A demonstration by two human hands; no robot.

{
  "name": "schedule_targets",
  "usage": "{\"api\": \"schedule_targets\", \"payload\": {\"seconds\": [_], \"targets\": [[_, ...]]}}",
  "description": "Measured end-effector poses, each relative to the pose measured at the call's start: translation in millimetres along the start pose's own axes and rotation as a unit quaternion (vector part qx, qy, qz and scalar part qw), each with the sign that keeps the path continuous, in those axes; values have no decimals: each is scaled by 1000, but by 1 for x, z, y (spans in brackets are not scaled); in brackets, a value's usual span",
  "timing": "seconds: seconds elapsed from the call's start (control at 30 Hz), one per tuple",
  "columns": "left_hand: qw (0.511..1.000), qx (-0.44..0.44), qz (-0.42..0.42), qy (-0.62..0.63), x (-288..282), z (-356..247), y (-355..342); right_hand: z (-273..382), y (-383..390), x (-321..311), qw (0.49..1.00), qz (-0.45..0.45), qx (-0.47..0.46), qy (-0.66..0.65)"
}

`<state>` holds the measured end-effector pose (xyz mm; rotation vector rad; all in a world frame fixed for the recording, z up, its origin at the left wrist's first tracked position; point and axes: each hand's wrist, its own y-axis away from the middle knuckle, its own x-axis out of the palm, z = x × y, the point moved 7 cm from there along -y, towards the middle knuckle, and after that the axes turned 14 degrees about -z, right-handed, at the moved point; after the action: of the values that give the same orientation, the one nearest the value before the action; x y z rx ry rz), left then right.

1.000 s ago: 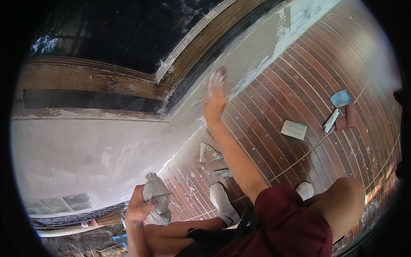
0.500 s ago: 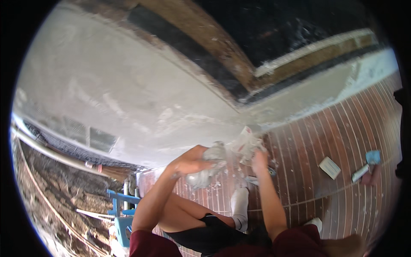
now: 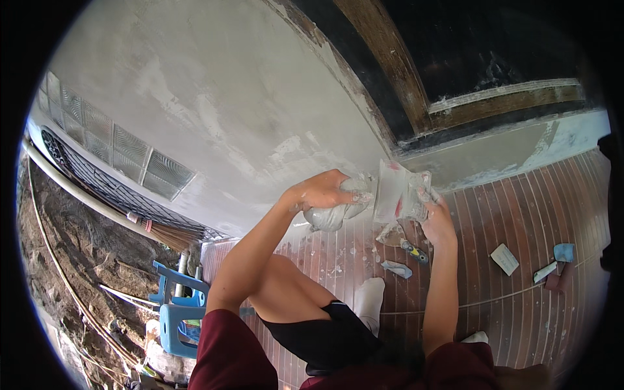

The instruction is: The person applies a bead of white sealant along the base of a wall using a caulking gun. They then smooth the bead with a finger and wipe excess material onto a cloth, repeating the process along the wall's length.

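Observation:
My left hand (image 3: 320,192) is closed around a plaster-smeared, whitish plastic bag (image 3: 325,218) that bulges below its fingers. Paste coats the thumb and fingertips. Just to its right, my right hand (image 3: 440,222) grips a flat, translucent plastic piece (image 3: 392,194) with red marks and white paste on it. The piece stands tilted close to the left hand's fingertips; I cannot tell if they touch. Under it, on the floor, lie a whitish smeared scrap (image 3: 390,234), a tool with a yellow and dark handle (image 3: 414,252) and a small pale packet (image 3: 396,269).
A grey plastered wall (image 3: 214,97) rises ahead, with a wood-framed dark panel (image 3: 494,52) at right. Striped brown floor (image 3: 468,286) carries a pale block (image 3: 504,259) and a blue piece (image 3: 563,252). Blue plastic stools (image 3: 179,318) stand left, beside rough soil (image 3: 65,253).
Both hands have risen in the view and shifted right, still holding the bag and the plastic piece. The plastic piece now shows its broad face. My view has shifted too.

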<state>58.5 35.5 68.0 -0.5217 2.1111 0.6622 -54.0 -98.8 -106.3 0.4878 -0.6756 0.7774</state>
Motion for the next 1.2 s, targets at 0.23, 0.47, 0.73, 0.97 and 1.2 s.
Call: {"api": "schedule_targets", "payload": {"seconds": [0.23,0.47,0.73,0.97,1.2], "targets": [[995,68,-5,-67,-4,-4,3,22,9,8,998,-8,13,-55],[988,89,34,-123,4,7,-9,22,20,6,1000,1,-4,5],[988,65,89,-112,22,18,-19,10,20,3,998,31,-16,60],[991,-51,111,-55,35,41,-34,5,20,10,991,45,-29,120],[954,-146,196,176,54,59,-43,6,17,10,993,8,-32,109]]}}
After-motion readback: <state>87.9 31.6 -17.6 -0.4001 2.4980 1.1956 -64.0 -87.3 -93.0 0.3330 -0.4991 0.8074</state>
